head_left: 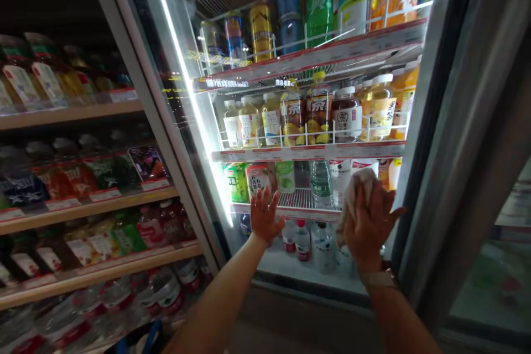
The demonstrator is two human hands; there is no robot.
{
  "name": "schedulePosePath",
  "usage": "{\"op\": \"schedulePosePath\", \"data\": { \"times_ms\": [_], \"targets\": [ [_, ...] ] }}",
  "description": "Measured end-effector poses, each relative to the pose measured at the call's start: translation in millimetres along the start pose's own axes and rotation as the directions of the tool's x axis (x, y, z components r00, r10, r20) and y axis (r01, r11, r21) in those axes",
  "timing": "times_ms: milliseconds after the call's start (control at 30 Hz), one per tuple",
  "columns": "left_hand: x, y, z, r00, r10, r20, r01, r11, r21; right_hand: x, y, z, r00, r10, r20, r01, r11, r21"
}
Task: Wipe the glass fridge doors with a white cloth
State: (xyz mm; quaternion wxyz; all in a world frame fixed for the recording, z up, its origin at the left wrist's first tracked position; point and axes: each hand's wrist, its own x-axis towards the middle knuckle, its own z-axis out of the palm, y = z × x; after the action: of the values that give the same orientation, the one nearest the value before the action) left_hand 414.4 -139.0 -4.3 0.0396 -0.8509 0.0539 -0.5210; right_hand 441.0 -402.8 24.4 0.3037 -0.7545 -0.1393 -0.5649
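Observation:
My left hand [265,217] is raised in front of a lit drinks fridge, its fingers spread and nothing in it. It looks laid against the glass door [298,180], which shows reflections of lights and lettering. To the right, my right hand [369,227] holds a crumpled beige cloth [360,191] under its fingers and palm, up against the same glass. The thumb sticks out to the right. Behind the glass, near my hands, stand a green-labelled water bottle [321,182] and a red drink carton [259,177].
Inside the fridge, wire-fronted shelves [309,152] carry bottled teas, cans and large soda bottles. The dark door frame [427,138] runs down the right. At left, wooden shelves [83,210] hold many bottles. A blue-edged object [154,334] shows at the bottom.

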Motion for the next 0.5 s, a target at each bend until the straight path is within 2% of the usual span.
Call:
{"op": "schedulePosePath", "data": {
  "times_ms": [67,133,233,367,433,500],
  "targets": [
    [2,1,-0.7,0.994,0.053,-0.094,-0.051,0.998,0.023,4,0,2,0.997,-0.021,-0.078,0.021,1.000,-0.006],
    [4,2,-1.6,0.979,0.104,-0.177,-0.096,0.994,0.053,-6,-10,11,0.990,-0.099,-0.100,0.099,0.995,-0.012],
    [7,3,-3.5,0.967,0.134,-0.217,-0.116,0.989,0.095,-41,-37,31,0.967,-0.253,-0.029,0.253,0.967,-0.001],
    [11,5,-5.9,0.960,0.150,-0.238,-0.128,0.986,0.106,-80,-60,48,0.887,-0.448,0.113,0.442,0.894,0.077],
    [12,6,-6.9,0.955,0.158,-0.251,-0.135,0.985,0.107,-81,-58,46,0.868,-0.478,0.133,0.472,0.879,0.071],
    [12,6,-7.3,0.954,0.157,-0.257,-0.134,0.986,0.103,-66,-48,39,0.902,-0.419,0.104,0.418,0.908,0.032]
  ]
}}
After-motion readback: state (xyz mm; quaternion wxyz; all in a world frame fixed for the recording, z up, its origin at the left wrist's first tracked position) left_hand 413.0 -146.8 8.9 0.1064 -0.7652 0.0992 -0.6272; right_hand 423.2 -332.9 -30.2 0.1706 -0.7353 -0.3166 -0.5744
